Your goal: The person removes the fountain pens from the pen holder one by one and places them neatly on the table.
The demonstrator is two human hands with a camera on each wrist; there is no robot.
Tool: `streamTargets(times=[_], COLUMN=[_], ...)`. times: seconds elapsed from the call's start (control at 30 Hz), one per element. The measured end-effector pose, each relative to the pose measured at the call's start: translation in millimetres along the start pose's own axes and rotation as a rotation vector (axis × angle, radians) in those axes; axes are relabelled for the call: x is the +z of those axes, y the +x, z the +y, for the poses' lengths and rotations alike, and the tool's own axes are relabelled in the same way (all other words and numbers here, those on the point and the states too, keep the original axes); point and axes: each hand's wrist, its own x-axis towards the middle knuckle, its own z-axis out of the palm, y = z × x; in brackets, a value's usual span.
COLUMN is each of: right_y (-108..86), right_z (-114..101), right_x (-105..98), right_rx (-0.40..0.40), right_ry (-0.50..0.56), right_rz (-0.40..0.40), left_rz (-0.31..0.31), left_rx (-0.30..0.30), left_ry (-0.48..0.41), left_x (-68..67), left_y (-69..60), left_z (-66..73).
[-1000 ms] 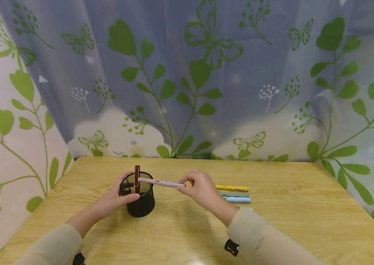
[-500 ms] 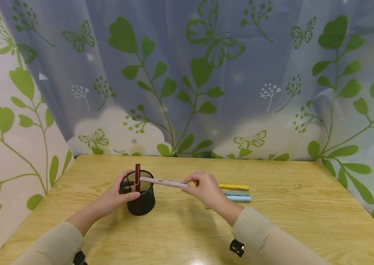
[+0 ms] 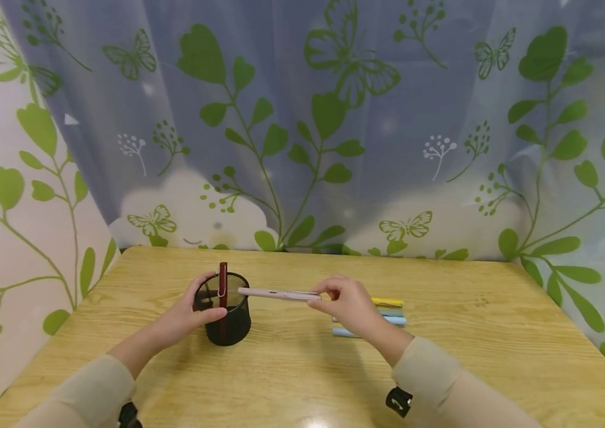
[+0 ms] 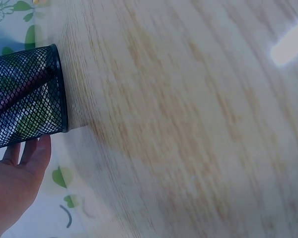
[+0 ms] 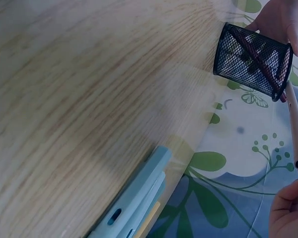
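My left hand point(image 3: 181, 318) grips a black mesh pen holder point(image 3: 235, 324) from its left side, thumb in front and fingers behind. A dark red pen point(image 3: 223, 279) stands in it, its capped end above the rim. My right hand point(image 3: 350, 303) pinches a pale pink pen point(image 3: 275, 293) by its clip end. That pen lies level, its far end over the holder's right rim. In the right wrist view, the pink pen point(image 5: 294, 116) reaches the mouth of the holder point(image 5: 251, 59). The left wrist view shows the left fingers against the mesh point(image 4: 25, 94).
Beneath and beyond the right hand, several pens lie on the wooden table point(image 3: 473, 351): a yellow pen point(image 3: 388, 302), a teal pen point(image 3: 390, 313) and light blue pens point(image 3: 345, 333), partly hidden. A printed curtain point(image 3: 281, 148) hangs behind the table's back edge.
My right hand has moved right with the pink pen. The pen's far end has shifted from beside the red pen to the holder's right rim. The left hand keeps its grip.
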Motion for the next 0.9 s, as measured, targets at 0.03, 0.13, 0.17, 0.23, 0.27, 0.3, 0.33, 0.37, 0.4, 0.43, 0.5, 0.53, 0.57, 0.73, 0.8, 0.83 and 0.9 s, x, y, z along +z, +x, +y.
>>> streamTargets(times=[0.03,0.13,0.17,0.23,0.27,0.3,0.33,0.37,0.4,0.43,0.5,0.53,0.57,0.73,0.8,0.83,0.9], right_y=[-0.6,-2.0,-2.6,-4.1,-4.7,-5.5,-6.3,-7.3,-8.2,-9.1,-11.1,-12.1,-13.0,-17.3,-18.8,-19.4,-20.5], right_z=[1.2,5.4,6.7,8.9,9.9,10.9,12.0,13.0,14.4,15.6,18.6,20.1,21.7,28.7,31.0,32.4,34.8], right_x=[-1.3,-5.0,-6.3,-9.3,-10.8,-12.2,-13.6,-15.1,-16.4,-17.3,-19.2,-20.1,-21.0,-25.7,-28.1,-29.2,-31.8], right_rx=[0.000,0.000,0.002,0.006,0.009,0.012,0.017,0.021,0.020,0.019,0.020,0.019,0.014,0.012,0.018,0.023,0.026], right_ry=[0.002,0.007,0.009,0.007,0.006,0.004,0.002,0.001,-0.004,-0.005,-0.001,-0.002,-0.007,-0.022,-0.021,-0.019,-0.022], right_rz=[-0.002,0.000,0.001,0.004,0.005,0.004,0.005,0.006,0.007,0.007,0.006,0.004,0.002,-0.004,-0.006,-0.007,-0.009], left_rz=[0.002,0.003,0.003,0.002,0.003,0.003,0.002,0.003,0.002,0.002,0.000,0.000,0.002,0.008,0.002,0.001,0.000], left_rx=[-0.004,-0.011,-0.011,-0.012,-0.012,-0.009,-0.004,-0.003,-0.002,0.000,0.003,0.003,-0.002,-0.006,-0.003,-0.003,-0.005], left_ry=[0.001,0.004,0.004,0.002,0.004,0.003,0.004,0.002,-0.002,-0.005,-0.015,-0.015,-0.018,-0.013,-0.018,-0.020,-0.024], left_x=[-0.1,-0.7,-0.9,-1.2,-1.1,-0.9,-0.9,-0.7,-0.5,-0.5,-0.5,-0.7,-0.7,-0.6,-0.6,-0.5,-0.3], left_y=[0.2,0.8,1.1,1.1,1.1,1.1,1.1,1.0,1.1,1.1,1.1,1.0,0.9,0.1,0.0,0.0,0.1], left_z=[-0.1,-1.0,-1.4,-1.2,-1.3,-1.2,-0.9,-0.6,-0.3,-0.7,-1.1,-1.3,-1.4,-0.5,0.5,0.8,0.9])
